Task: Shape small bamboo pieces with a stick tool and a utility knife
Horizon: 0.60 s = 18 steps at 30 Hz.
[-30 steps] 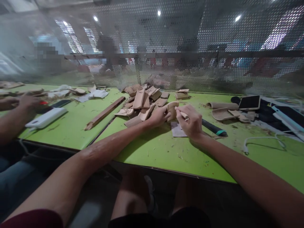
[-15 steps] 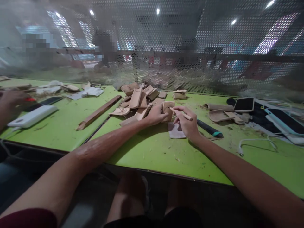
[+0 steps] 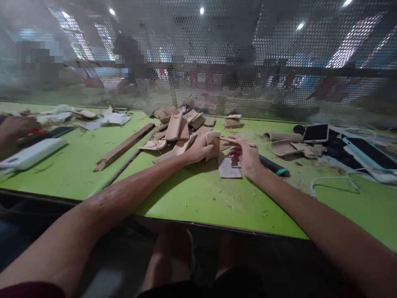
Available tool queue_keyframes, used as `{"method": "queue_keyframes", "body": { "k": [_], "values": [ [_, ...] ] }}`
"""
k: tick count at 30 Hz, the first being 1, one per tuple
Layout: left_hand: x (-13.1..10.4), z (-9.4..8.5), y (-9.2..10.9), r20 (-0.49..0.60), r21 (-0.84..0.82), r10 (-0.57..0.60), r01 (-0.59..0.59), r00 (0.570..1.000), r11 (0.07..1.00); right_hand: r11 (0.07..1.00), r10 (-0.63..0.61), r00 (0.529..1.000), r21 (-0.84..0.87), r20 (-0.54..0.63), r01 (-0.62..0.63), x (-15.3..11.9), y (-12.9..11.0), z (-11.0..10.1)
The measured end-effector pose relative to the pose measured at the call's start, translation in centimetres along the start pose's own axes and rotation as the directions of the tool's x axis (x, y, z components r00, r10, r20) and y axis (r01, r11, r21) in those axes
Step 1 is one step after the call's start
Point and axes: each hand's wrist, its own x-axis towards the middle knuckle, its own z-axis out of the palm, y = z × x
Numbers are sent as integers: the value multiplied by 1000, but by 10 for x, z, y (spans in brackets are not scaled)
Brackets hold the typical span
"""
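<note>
My left hand (image 3: 198,150) grips a curved, tan wooden piece (image 3: 213,145) upright above the green table (image 3: 198,203). In my right hand (image 3: 246,155) is a thin wooden-handled tool (image 3: 229,141), closed between the fingers, with its tip at the piece's right edge. Below my right hand lies a pale paper sheet (image 3: 228,169). Behind my left hand is a pile of similar curved pieces (image 3: 176,127). A dark-handled tool with a teal band (image 3: 274,166) lies just right of my right hand.
At left lie a long wooden strip (image 3: 124,147), a white power strip (image 3: 35,153) and another person's hand (image 3: 18,128). Phones (image 3: 316,133), cables and more curved pieces (image 3: 282,147) are at right. A perforated metal screen (image 3: 198,82) stands behind the table.
The thin tool has turned from slanting down rightward to nearly level. My right hand's fingers have shifted around it. The whole view has moved slightly.
</note>
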Motion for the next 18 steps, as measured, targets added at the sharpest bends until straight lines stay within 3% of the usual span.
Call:
{"method": "queue_keyframes", "body": {
  "k": [4, 10, 18],
  "values": [
    [-1, 1, 3, 25, 4, 48, -48, 999, 999, 999, 32, 999, 16, -33, -32, 0, -3, 0],
    [-5, -1, 16, 34, 79, -47, 44, 998, 996, 999, 39, 999, 5, -25, -39, 7, -8, -8],
    [-5, -1, 15, 56, 85, -32, 27, 998, 996, 999, 46, 997, -3, 65, -46, 9, -8, -11]
  ]
}}
